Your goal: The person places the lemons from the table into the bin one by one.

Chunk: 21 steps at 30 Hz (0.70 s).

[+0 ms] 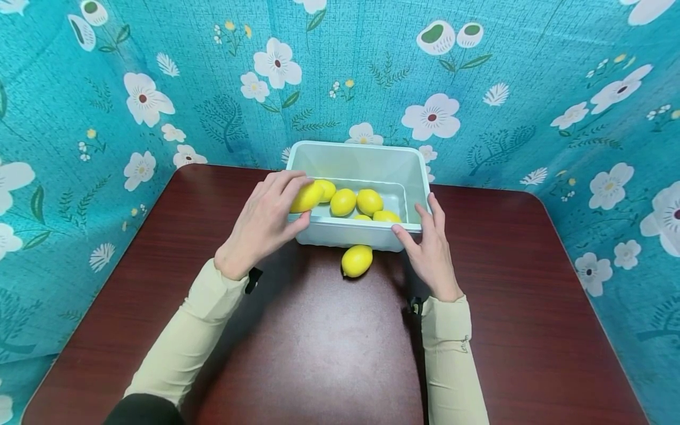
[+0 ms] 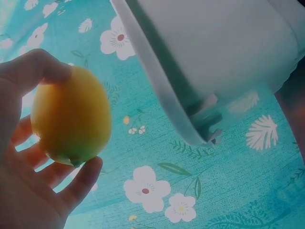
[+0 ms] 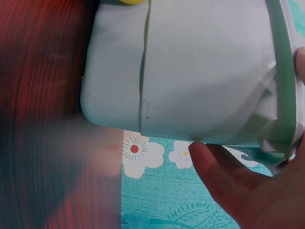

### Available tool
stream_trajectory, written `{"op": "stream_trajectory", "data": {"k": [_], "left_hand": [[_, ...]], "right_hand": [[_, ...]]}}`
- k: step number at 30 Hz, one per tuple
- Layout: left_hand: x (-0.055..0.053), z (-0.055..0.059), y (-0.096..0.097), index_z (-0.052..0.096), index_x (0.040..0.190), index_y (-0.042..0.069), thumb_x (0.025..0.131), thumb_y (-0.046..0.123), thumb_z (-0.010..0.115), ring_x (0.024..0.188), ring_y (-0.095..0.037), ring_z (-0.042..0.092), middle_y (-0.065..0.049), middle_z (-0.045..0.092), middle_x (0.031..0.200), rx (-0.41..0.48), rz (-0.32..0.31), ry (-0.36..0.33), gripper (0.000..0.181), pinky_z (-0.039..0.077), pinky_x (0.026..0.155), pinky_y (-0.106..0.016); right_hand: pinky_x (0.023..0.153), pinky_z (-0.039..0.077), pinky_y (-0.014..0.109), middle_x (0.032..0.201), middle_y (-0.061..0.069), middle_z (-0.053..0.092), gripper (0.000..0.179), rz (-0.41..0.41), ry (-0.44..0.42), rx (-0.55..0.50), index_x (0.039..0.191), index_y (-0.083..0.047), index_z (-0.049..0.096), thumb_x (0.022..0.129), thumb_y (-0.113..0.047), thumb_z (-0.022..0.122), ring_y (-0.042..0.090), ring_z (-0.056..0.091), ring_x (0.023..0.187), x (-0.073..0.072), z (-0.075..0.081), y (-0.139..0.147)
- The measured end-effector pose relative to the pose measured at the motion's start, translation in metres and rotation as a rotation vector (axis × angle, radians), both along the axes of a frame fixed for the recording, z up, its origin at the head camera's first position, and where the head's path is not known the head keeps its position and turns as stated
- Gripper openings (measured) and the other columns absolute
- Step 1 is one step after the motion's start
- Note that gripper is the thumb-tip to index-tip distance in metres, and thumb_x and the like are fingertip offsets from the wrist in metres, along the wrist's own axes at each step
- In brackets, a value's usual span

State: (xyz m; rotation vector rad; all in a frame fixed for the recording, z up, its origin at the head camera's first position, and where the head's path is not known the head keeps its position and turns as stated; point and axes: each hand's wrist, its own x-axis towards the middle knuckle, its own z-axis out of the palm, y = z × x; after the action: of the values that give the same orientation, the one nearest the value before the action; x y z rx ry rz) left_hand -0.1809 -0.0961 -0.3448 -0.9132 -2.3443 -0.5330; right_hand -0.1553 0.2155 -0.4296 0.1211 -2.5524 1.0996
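Over the left front corner of a pale grey-green plastic bin (image 1: pixel 340 232), my left hand (image 1: pixel 267 215) holds a yellow lemon (image 1: pixel 307 197). In the left wrist view this lemon (image 2: pixel 71 119) sits between the thumb and the curled fingers, apart from the bin's rim. Several lemons (image 1: pixel 343 202) lie inside the bin, mostly toward its left and front. My right hand (image 1: pixel 434 257) grips the bin's right front corner, the thumb at the front rim and fingers along the right side. One more lemon (image 1: pixel 357 261) rests on the table just before the bin's front wall.
A dark reddish-brown table (image 1: pixel 340 348) carries the bin near its back edge. Behind and on both sides hangs a turquoise flowered cloth (image 1: pixel 340 71), close to the bin's back wall.
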Motion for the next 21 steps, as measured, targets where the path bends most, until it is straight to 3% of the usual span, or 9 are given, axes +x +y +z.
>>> {"op": "stream_trajectory", "data": {"k": [12, 21], "left_hand": [[-0.0053, 0.008, 0.0006, 0.056, 0.124, 0.004, 0.083, 0.012, 0.067, 0.11, -0.033, 0.051, -0.017, 0.052, 0.129, 0.06, -0.028, -0.017, 0.043, 0.047, 0.09, -0.041], [-0.0097, 0.0068, 0.005, 0.056, 0.127, 0.005, 0.085, 0.01, 0.067, 0.111, -0.034, 0.048, -0.017, 0.048, 0.127, 0.068, -0.016, -0.044, 0.043, 0.046, 0.088, -0.043]], "right_hand": [[0.105, 0.039, 0.057, 0.163, 0.002, 0.011, 0.073, 0.006, 0.001, 0.0, 0.146, -0.003, 0.039, 0.091, -0.046, 0.063, 0.031, 0.032, 0.142, 0.0012, -0.0014, 0.0007], [0.103, 0.04, 0.058, 0.163, 0.003, 0.011, 0.073, 0.006, 0.002, 0.004, 0.146, -0.004, 0.039, 0.091, -0.046, 0.062, 0.032, 0.034, 0.14, 0.0018, -0.0004, 0.0008]]}}
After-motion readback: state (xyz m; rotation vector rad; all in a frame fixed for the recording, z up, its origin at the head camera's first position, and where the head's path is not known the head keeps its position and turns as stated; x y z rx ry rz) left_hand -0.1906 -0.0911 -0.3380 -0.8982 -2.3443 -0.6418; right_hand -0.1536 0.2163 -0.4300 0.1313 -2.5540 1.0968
